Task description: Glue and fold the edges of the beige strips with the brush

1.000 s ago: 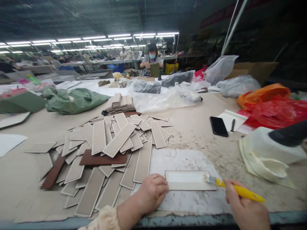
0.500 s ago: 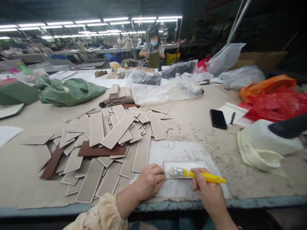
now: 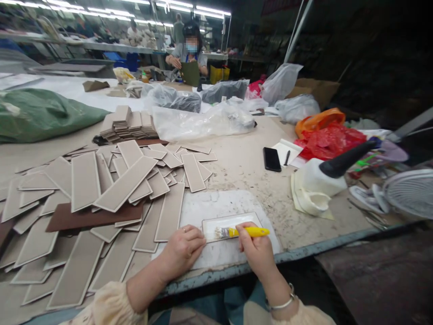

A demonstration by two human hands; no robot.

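Observation:
My right hand [image 3: 257, 246] is closed around the yellow handle of a paintbrush [image 3: 252, 231]. The bristles, coated in something whitish, rest on the left part of a rectangular panel [image 3: 243, 220] with a wet-looking white face and a dark edge. At the panel's left end, my left hand [image 3: 184, 248] has its fingers curled together against the edge; the fingertips are partly hidden. Under the panel is a white stained sheet [image 3: 230, 198]. Left of my hands spreads a loose heap of beige rectangular panels [image 3: 81, 266] with pale borders, and a brown panel [image 3: 94, 216] among them.
Behind the heap stand stacked beige panels [image 3: 130, 124] and a clear plastic bag [image 3: 203, 122]. To the right are a phone [image 3: 271, 159], a white jug [image 3: 311, 180] with a black spout, red plastic bags [image 3: 333, 140] and a fan [image 3: 411, 192]. Another person [image 3: 189, 61] works across the table.
The view has turned to the right, bringing the fan into sight. The brush bristles sit slightly farther right on the panel. Both hands keep their grip.

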